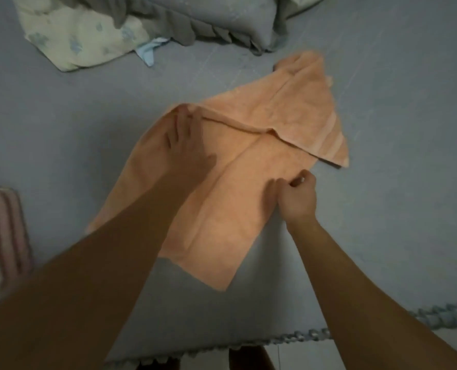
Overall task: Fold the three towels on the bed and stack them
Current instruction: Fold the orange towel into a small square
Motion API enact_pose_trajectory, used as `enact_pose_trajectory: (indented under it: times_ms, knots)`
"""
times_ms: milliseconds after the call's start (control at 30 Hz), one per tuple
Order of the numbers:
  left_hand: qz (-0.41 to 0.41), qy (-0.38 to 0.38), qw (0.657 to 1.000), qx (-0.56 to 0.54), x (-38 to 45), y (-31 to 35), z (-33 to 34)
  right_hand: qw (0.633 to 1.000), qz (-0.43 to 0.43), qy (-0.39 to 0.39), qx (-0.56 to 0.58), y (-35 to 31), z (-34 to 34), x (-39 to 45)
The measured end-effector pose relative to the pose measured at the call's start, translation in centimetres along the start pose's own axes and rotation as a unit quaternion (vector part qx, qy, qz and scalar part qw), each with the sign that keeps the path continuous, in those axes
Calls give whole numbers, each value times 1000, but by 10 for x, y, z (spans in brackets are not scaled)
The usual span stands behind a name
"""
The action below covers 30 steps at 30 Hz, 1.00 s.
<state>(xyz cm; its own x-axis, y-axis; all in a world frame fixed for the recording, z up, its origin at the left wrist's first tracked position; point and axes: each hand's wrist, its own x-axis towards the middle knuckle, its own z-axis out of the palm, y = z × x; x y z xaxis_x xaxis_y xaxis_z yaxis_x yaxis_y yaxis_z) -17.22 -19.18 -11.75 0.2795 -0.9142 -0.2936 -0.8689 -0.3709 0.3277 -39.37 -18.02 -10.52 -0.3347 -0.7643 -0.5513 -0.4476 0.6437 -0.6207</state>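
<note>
An orange towel (248,166) lies partly folded in the middle of the grey bed sheet (61,145), its far end doubled back toward the right. My left hand (187,148) lies flat on the towel's far left part, fingers straight and reaching the fold. At the towel's right edge, my right hand (298,198) pinches the cloth with curled fingers. A folded striped pink and white towel (2,236) sits at the left edge of the view.
A grey pillow (208,20) lies at the far side. A pale floral cloth (80,36) and a bit of light blue cloth (148,50) lie at the far left. The bed's near edge with a ruffled trim (302,335) runs along the bottom.
</note>
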Motion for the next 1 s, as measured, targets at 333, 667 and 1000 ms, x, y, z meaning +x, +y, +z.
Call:
enact_pose_trajectory:
  times_ms: [333, 667, 1000]
  knots:
    - [-62, -73, 995, -6, -18, -18, -8, 997, 32, -55, 44, 15, -21, 1]
    - [-275, -164, 941, -111, -174, -64, 8, 997, 44, -66, -16, 41, -51, -5]
    - [104, -71, 992, 12, -65, 14, -22, 968, 86, 23, 234, -47, -18, 9]
